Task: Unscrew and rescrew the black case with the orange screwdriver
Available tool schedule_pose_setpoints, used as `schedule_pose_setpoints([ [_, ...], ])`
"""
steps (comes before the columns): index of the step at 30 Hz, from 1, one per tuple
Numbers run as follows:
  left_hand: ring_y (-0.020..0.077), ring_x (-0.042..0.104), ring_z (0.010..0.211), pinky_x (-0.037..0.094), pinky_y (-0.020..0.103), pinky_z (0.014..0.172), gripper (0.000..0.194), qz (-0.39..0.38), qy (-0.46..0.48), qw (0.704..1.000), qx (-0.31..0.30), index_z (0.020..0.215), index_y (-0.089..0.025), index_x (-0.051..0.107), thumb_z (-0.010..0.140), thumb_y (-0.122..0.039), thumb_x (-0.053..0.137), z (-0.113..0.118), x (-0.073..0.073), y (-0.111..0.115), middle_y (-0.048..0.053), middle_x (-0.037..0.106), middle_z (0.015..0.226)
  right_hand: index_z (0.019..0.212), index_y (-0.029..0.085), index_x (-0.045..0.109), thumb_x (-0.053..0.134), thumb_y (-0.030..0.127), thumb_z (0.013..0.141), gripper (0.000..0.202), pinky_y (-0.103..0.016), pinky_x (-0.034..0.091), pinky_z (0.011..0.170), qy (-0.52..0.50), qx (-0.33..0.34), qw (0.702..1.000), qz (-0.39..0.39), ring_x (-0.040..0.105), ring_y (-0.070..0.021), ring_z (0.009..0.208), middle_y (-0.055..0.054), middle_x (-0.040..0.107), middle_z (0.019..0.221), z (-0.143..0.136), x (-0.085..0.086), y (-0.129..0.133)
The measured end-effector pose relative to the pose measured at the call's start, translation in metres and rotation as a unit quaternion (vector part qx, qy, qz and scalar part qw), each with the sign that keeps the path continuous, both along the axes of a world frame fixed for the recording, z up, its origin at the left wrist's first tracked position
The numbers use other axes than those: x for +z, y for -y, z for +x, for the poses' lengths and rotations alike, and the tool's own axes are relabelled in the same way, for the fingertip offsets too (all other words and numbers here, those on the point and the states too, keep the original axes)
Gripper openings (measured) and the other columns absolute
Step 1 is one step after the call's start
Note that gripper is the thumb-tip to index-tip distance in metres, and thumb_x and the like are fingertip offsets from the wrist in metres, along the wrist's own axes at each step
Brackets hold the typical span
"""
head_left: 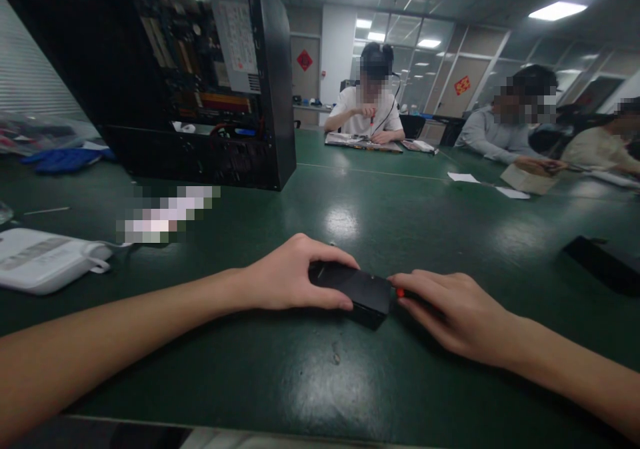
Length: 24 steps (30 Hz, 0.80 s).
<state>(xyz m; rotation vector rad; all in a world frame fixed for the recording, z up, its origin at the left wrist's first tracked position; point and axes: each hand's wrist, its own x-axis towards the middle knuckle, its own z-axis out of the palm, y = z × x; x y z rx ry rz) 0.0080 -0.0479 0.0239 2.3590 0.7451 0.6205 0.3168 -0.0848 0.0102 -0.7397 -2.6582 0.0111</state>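
A flat black box-shaped object (pixel 367 292) lies on the green table, its kind not clear from here. My left hand (pixel 295 272) is wrapped round its left end, thumb along the near side and fingers over the far side. Just beyond the box's right end, my right hand (pixel 450 302) is closed in a pinch on a small red piece (pixel 400 292). Most of that piece is hidden by the fingers, and I cannot tell whether it touches the box.
An open black computer case (pixel 277 102) stands at the back left. A white power bank (pixel 45 262) with a cable lies at left, near a blue cloth (pixel 63 160). Another black object (pixel 603 262) is at right. Across the table sit several people, one person (pixel 367 105) working with a tool.
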Motion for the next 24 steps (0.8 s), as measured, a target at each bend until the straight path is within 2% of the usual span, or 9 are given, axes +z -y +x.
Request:
schedule_pose_setpoints([
  [9,0.0168,0.071,0.085,0.048,0.024,0.076,0.052,0.004,0.000,1.000,-0.002,0.124,-0.018,0.075,0.082,-0.046,0.087,-0.002,0.001,-0.002,0.002,0.079,0.101,0.130,0.017,0.055,0.049,0.019,0.107,0.024,-0.022,0.047,0.067,-0.057,0.026,0.998,0.005,0.064,-0.0109,0.075,-0.003,0.070,0.096,0.000,-0.007,-0.003],
  [13,0.0183,0.071,0.092,0.048,0.024,0.079,0.054,-0.008,-0.048,0.998,-0.028,0.129,-0.019,0.073,0.084,-0.046,0.085,-0.008,0.011,-0.006,0.002,0.079,0.107,0.133,0.017,0.054,0.048,0.019,0.107,0.027,-0.024,0.042,0.062,-0.017,0.036,0.999,0.014,0.060,-0.0109,0.071,-0.001,0.065,0.089,0.005,-0.002,-0.006],
  [17,0.0176,0.070,0.084,0.045,0.024,0.070,0.049,-0.027,-0.099,0.994,-0.045,0.129,-0.021,0.075,0.086,-0.045,0.083,-0.016,0.020,-0.012,0.002,0.078,0.100,0.136,0.018,0.054,0.047,0.019,0.107,0.030,-0.025,0.039,0.059,0.020,0.046,0.998,0.042,0.061,-0.0103,0.070,0.000,0.065,0.087,0.015,0.006,-0.003],
  [20,0.0172,0.069,0.079,0.044,0.024,0.067,0.048,-0.027,-0.083,0.995,-0.044,0.128,-0.020,0.076,0.087,-0.045,0.081,-0.017,0.018,-0.013,0.003,0.078,0.096,0.134,0.018,0.054,0.046,0.020,0.107,0.028,-0.026,0.038,0.059,0.034,0.053,0.996,0.061,0.064,-0.0102,0.069,-0.001,0.068,0.088,0.017,0.010,0.001],
  [24,0.0177,0.070,0.079,0.045,0.025,0.068,0.052,0.014,-0.059,0.998,-0.014,0.129,-0.019,0.075,0.087,-0.049,0.080,-0.012,0.010,-0.009,0.004,0.079,0.097,0.134,0.018,0.053,0.046,0.021,0.107,0.027,-0.026,0.039,0.058,0.034,0.036,0.995,0.089,0.065,-0.0103,0.068,0.000,0.069,0.088,0.013,0.010,0.007],
])
